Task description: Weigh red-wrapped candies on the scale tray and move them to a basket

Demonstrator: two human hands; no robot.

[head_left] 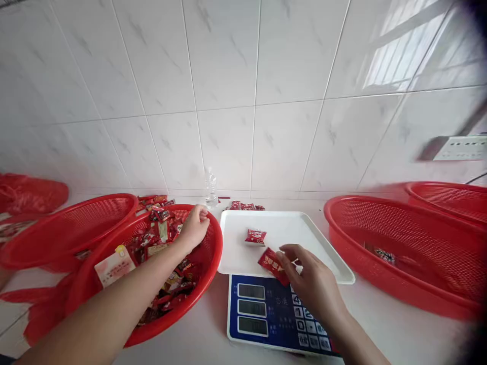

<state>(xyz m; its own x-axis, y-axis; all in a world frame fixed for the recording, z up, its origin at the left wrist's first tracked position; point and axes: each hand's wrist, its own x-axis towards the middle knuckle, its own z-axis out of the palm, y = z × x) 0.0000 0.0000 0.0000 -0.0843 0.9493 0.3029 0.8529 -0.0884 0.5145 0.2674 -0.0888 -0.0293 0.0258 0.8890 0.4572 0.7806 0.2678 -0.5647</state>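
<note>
My right hand [310,274] pinches a red snack packet [271,261] over the near edge of the white scale tray [304,228]. Another red packet [255,236] lies on the tray. Below the tray is the scale's blue panel [274,314] with keys and display windows. My left hand [195,228] is closed above the right side of a red basket [213,253] filled with wrapped snacks [152,238]. Whatever its curled fingers may hold is hidden from me. A pale printed card [114,266] sits among the snacks at the basket's left.
Red baskets stand left [102,210] and right [342,203], with one more at the far right [437,190]. A clear bottle [210,187] and some red packets [245,206] lie by the tiled wall. A red bag [34,192] rests far left.
</note>
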